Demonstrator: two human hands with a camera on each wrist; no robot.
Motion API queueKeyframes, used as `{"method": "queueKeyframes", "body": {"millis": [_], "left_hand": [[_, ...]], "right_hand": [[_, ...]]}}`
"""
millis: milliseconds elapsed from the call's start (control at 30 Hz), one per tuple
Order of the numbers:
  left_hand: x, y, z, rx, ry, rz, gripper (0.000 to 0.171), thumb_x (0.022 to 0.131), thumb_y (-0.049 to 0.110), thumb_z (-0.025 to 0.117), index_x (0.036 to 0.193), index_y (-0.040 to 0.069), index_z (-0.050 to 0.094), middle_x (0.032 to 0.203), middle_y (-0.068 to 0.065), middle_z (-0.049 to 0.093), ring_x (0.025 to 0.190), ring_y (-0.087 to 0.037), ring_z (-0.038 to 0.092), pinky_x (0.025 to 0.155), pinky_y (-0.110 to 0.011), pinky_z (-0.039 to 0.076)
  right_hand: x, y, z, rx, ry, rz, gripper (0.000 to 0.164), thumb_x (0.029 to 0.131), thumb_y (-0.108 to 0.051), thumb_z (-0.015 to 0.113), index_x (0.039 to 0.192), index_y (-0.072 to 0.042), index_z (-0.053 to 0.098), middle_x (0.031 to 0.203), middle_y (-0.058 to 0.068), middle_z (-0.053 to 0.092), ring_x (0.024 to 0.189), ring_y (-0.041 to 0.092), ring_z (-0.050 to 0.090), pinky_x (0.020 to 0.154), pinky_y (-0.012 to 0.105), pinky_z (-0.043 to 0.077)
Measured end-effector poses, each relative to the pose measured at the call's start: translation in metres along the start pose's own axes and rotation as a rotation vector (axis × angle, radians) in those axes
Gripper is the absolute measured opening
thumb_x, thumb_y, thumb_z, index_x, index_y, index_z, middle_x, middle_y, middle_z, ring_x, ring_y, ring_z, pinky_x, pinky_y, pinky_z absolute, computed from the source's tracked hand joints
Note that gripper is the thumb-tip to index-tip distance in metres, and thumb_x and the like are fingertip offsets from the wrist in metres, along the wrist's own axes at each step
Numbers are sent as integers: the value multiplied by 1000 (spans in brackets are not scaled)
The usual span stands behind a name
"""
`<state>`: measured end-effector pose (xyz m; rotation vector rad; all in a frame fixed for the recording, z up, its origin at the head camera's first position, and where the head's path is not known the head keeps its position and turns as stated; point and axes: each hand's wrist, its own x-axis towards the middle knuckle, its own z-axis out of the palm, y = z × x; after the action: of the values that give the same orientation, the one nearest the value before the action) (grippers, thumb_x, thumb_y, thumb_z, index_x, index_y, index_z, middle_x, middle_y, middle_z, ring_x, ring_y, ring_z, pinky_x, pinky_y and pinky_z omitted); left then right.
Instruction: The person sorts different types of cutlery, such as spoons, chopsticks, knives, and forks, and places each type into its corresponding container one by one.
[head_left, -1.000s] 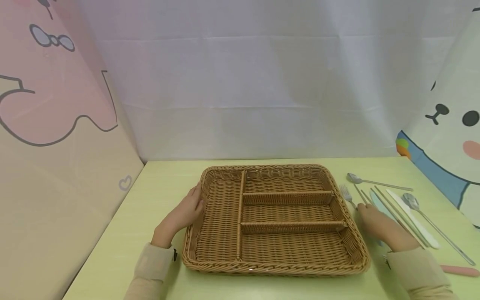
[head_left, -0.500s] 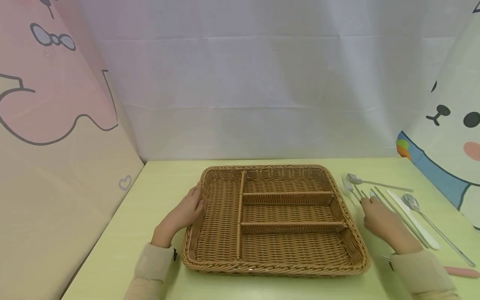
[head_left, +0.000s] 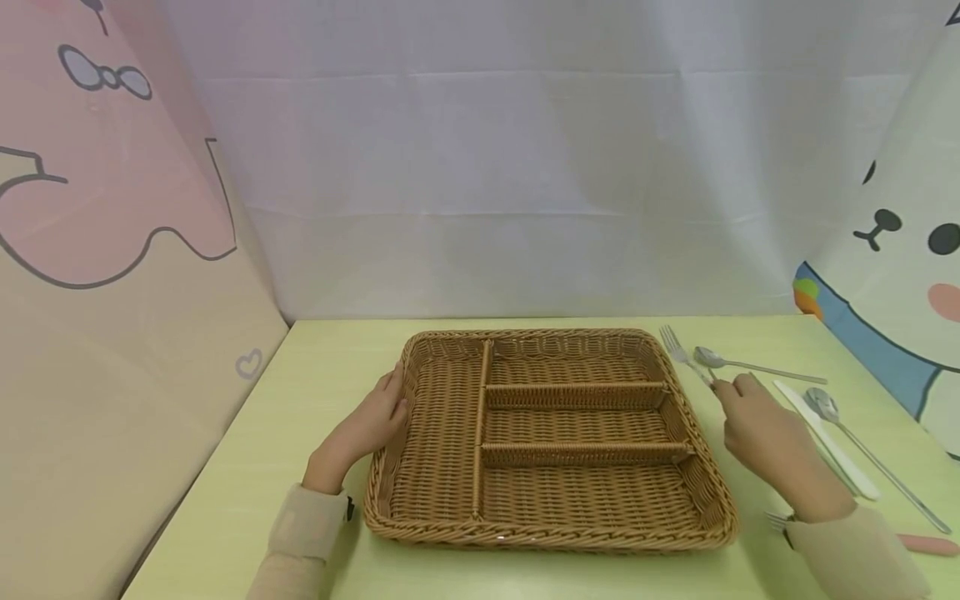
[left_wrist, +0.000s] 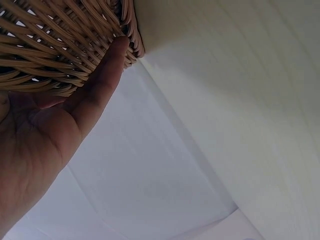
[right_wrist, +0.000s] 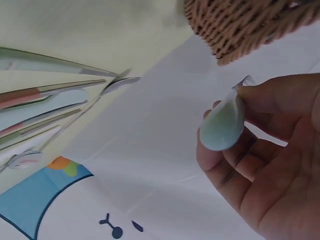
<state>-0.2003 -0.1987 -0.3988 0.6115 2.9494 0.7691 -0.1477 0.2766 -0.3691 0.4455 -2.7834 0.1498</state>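
Note:
My left hand (head_left: 367, 427) holds the left side of a brown wicker basket (head_left: 480, 450), thumb over the rim. In the left wrist view its fingers (left_wrist: 100, 85) lie along the woven outer wall. To the right of the basket, my right hand (head_left: 765, 433) pinches a fork (head_left: 675, 346), its metal tines pointing away toward the back. The fork's pale green handle end (right_wrist: 222, 127) shows between thumb and fingers in the right wrist view. Part of the handle is hidden by the hand.
Two metal spoons (head_left: 708, 358) (head_left: 823, 404) and a white-handled utensil (head_left: 840, 454) lie on the right of the yellow table (head_left: 337, 350). Another fork's tines (head_left: 777, 522) and a pink handle (head_left: 928, 545) show beside the right sleeve. A white curtain (head_left: 480, 208) hangs behind.
My right hand has lifted the fork from among the cutlery, and its tines have moved back and slightly left, near the basket's far right corner. My left hand has stayed on the basket.

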Motion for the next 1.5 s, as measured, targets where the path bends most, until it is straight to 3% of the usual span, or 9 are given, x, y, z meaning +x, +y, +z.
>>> {"method": "queueKeyframes", "body": {"millis": [300, 633, 900, 1100, 1267, 1500], "left_hand": [[0, -1, 0, -13, 2, -12, 60, 95, 7, 38, 140, -14, 4, 140, -41, 19, 126, -49, 26, 99, -59, 34], [0, -1, 2, -8, 6, -12, 60, 95, 7, 39, 140, -13, 5, 139, -41, 21, 124, -49, 29, 98, -58, 37], [0, -2, 2, -15, 12, -5, 60, 95, 7, 39, 140, -14, 6, 139, -40, 22, 124, -49, 29, 98, -58, 37], [-1, -2, 1, -29, 3, -8, 60, 95, 8, 38, 140, -13, 4, 139, -40, 21, 125, -49, 27, 98, -59, 36], [-1, -1, 1, -31, 4, -5, 60, 95, 8, 38, 140, -12, 3, 139, -40, 21, 126, -48, 27, 99, -59, 35], [0, -2, 2, -26, 4, -9, 61, 95, 8, 38, 140, -12, 4, 140, -40, 21, 125, -48, 28, 98, -58, 37]], "right_hand": [[3, -28, -11, -83, 133, -153, 43, 63, 13, 60, 105, 8, 55, 77, 15, 48, 55, 16, 31, 32, 21, 23], [3, -63, -21, -118, 29, -181, 51, 57, 9, 71, 106, 1, 57, 90, 17, 55, 70, 28, 51, 34, 24, 31], [-4, -85, -18, -135, 28, -263, 48, 61, 11, 69, 106, -2, 61, 90, 12, 54, 71, 24, 51, 36, 23, 32], [-8, -101, -17, -146, 0, -324, 51, 60, 9, 73, 107, -7, 62, 97, 12, 59, 82, 27, 56, 48, 31, 50], [-11, -110, -15, -130, -58, -353, 55, 57, 9, 75, 107, -8, 61, 105, 15, 60, 90, 32, 57, 52, 37, 54], [-13, -117, -10, -84, -116, -396, 52, 59, 14, 71, 105, -8, 62, 102, 12, 60, 90, 31, 59, 61, 41, 56]]}}
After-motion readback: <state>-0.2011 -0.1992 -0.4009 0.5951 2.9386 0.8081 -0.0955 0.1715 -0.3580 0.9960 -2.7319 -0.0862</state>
